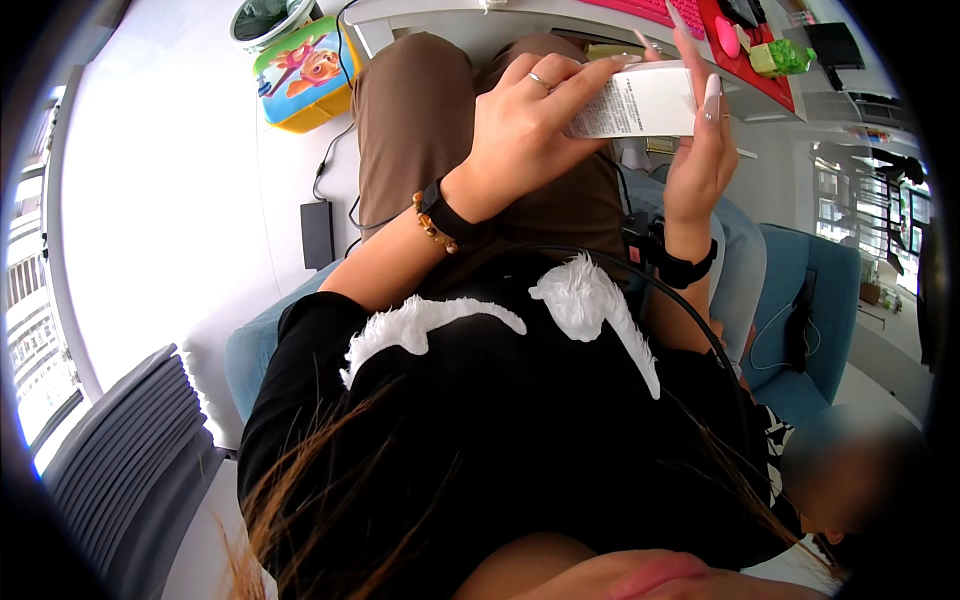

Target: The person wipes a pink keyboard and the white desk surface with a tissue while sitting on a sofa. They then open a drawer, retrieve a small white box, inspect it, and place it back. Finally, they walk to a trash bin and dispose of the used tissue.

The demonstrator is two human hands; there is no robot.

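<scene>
Above my lap, a small white carton [654, 103] is held up between my hands, its side covered in fine printed text. My left hand [534, 112], with a ring on one finger, grips the carton's left end. At the right end, the long-nailed fingers of my right hand [699, 161] rest against the carton's edge, one finger pointing up past it. Part of the carton is hidden behind my left fingers. Black bands circle both wrists, and a beaded bracelet [433, 223] sits on the left one.
Ahead is a white desk [375, 21] with a pink keyboard [694, 16], a pink mouse [726, 36] and a green bottle [780, 58]. A cartoon-printed box [307, 75], a bin [259, 34] and a power adapter [317, 235] stand left. Another person in jeans [739, 270] sits close at right.
</scene>
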